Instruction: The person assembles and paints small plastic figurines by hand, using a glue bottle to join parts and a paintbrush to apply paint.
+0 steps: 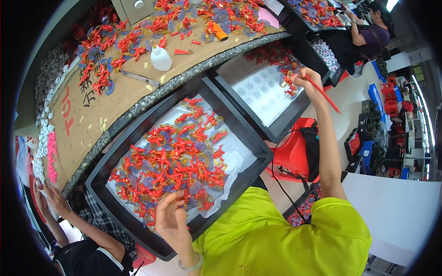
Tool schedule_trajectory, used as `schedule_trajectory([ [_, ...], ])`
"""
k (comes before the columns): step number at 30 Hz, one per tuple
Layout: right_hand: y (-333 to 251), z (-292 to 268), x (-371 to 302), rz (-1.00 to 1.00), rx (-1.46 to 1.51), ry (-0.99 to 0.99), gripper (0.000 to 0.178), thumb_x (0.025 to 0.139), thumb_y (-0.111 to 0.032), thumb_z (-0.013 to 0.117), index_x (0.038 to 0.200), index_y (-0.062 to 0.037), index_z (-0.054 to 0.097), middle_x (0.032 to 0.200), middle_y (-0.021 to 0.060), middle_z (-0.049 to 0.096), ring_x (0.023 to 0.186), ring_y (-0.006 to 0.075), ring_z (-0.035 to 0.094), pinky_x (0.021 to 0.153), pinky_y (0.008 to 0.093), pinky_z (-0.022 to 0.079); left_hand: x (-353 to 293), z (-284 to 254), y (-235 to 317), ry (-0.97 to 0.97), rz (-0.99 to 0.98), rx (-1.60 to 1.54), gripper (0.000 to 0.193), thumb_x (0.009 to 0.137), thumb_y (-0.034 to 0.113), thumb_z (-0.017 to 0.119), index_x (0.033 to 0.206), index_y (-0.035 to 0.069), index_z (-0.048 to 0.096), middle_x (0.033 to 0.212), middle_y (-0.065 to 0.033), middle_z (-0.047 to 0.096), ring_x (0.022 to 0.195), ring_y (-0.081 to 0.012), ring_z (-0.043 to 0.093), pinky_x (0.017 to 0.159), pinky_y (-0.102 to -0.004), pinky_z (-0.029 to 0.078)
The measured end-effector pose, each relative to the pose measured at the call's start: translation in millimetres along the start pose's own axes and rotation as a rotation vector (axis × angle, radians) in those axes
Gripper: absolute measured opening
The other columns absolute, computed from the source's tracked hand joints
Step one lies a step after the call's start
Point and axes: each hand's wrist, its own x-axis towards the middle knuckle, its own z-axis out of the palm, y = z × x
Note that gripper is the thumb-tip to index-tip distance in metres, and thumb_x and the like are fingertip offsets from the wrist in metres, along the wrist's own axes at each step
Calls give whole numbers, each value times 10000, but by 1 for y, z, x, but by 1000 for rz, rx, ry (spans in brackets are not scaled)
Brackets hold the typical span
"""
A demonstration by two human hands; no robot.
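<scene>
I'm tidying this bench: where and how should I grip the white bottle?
Probably best to grip the white bottle around its broad body, coming from the speckled stone edge. It seems to stand upright, with a narrow nozzle on top; red figures lie beyond it and to its left.

One red stick [324, 94] — one bottle [161, 59]

Red-amber-violet figures [191, 171], black tray [234, 120], red stick [326, 96]
</scene>
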Motion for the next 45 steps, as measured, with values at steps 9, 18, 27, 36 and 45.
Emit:
schedule_trajectory([
  [9,-159,160,-150,-410,118,-1061,271,771,-17,690,707,-54,430,728,64,630,688,146,633,600,280,477,-6,20,9,-426,-151,-316,685,849,132,689,1391,-84,331,1294,-195,515,1163,-256,545,922,-328,470],
  [18,-174,232,-169,-307,209,-1206,150,805,-48,661,851,-32,520,703,62,640,631,140,644,556,279,485,-26,-25,-19,-164,-103,-417,528,901,185,631,1299,-92,422,1114,-169,614,977,-252,646,829,-319,532],
  [27,-170,218,-162,-298,660,-845,95,946,-15,479,1028,5,522,979,147,644,959,205,630,816,309,492,-10,-26,-23,-63,-52,-752,503,899,51,595,1345,-17,371,1222,-197,557,1140,-332,564,969,-420,466],
  [36,-169,228,-196,-492,329,-814,276,903,-215,608,990,40,669,841,138,669,740,183,630,670,294,499,-19,-37,-23,53,-88,-752,590,861,94,670,1347,-23,356,1228,-148,543,1134,-303,567,975,-408,471],
  [45,-181,244,-191,-706,285,-879,219,877,-188,621,889,27,660,784,125,659,725,227,622,632,288,469,-19,-38,-27,-16,-44,-701,414,902,96,615,1256,-31,442,1190,-140,573,1085,-238,588,958,-391,481],
])
